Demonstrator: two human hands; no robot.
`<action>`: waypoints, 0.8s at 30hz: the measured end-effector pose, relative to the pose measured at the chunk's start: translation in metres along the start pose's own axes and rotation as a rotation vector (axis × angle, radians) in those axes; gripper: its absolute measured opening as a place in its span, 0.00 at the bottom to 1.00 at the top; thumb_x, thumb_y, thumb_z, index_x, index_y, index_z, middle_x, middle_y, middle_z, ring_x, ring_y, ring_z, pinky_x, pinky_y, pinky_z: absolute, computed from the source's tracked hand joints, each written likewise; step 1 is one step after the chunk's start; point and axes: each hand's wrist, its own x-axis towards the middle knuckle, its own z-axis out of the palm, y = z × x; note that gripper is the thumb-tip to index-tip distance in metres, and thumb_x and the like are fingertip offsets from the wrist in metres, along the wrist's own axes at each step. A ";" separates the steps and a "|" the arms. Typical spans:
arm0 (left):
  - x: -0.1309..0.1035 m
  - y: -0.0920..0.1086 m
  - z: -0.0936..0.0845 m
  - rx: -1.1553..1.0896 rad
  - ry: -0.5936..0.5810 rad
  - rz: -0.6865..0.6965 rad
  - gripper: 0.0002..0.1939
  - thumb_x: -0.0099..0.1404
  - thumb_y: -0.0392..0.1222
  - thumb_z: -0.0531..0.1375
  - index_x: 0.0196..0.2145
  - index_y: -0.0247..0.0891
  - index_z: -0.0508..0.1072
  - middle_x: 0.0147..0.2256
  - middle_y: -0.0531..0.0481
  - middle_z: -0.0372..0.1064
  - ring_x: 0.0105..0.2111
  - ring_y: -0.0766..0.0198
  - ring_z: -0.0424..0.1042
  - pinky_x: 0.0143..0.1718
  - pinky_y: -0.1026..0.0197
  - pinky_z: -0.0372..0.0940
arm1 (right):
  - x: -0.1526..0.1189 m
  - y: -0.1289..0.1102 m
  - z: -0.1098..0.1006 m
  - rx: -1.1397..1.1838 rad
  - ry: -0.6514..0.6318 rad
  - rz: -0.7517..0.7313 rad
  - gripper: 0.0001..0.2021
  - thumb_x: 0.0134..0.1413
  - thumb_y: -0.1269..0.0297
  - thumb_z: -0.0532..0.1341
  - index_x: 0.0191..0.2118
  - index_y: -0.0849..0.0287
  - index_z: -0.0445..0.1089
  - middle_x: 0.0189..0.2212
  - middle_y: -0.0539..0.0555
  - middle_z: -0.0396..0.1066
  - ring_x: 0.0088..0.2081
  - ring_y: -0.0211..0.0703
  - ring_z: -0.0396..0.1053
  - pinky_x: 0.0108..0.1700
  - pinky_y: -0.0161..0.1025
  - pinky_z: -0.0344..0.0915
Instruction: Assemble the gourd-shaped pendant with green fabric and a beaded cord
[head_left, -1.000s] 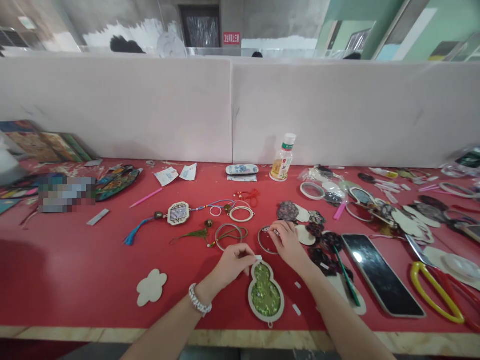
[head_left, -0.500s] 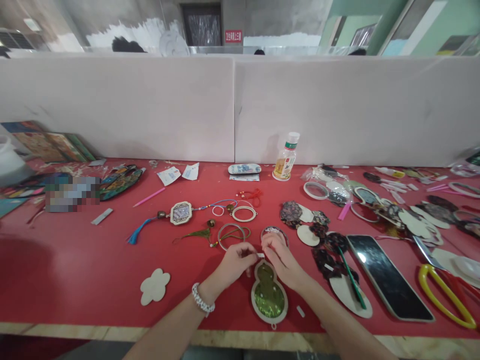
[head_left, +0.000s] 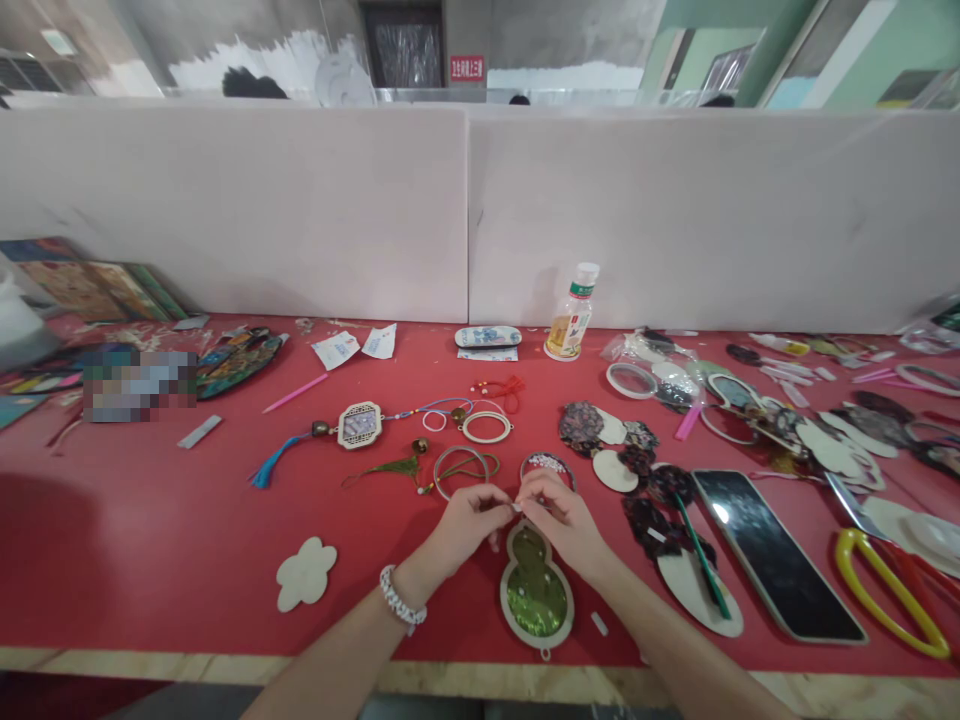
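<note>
Between the fingertips of my left hand and my right hand is a small white strip that looks like a bit of tape. Both hands are closed in a pinch on it, and the fingers partly hide it. Just below them lies a gourd-shaped pendant with a pale rim and shiny green filling. Behind my right fingers sits a round bowl-like ring holding small pale bits, half covered. A clear ring with a green cord lies behind my left hand.
A pale flower-shaped piece lies left; a tasselled pendant is farther back. To the right are a phone, yellow-and-red scissors, a green stick tool and dark shell-like pieces. A bottle stands by the white partition.
My right fingers have moved slightly left and closed in on the white strip at my left fingertips. The gourd pendant stays in place on the table.
</note>
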 end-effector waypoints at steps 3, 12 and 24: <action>0.000 0.001 0.000 -0.008 -0.003 -0.001 0.08 0.50 0.42 0.60 0.23 0.33 0.69 0.12 0.60 0.58 0.11 0.74 0.57 0.15 0.70 0.55 | 0.000 0.000 0.000 0.010 -0.011 0.002 0.05 0.53 0.68 0.55 0.27 0.57 0.65 0.30 0.53 0.63 0.37 0.42 0.63 0.40 0.39 0.59; 0.000 -0.002 -0.001 0.012 -0.003 0.001 0.08 0.50 0.41 0.61 0.24 0.32 0.72 0.12 0.59 0.59 0.11 0.74 0.57 0.16 0.69 0.55 | 0.001 0.005 -0.002 -0.014 -0.037 -0.016 0.04 0.51 0.69 0.56 0.27 0.58 0.65 0.30 0.52 0.62 0.37 0.42 0.63 0.39 0.39 0.60; 0.000 -0.004 -0.003 0.044 -0.020 0.060 0.10 0.52 0.44 0.60 0.26 0.32 0.74 0.14 0.58 0.60 0.13 0.74 0.57 0.16 0.70 0.56 | 0.001 0.001 -0.001 -0.012 -0.033 0.012 0.04 0.51 0.69 0.55 0.27 0.58 0.64 0.29 0.52 0.62 0.34 0.40 0.63 0.37 0.37 0.60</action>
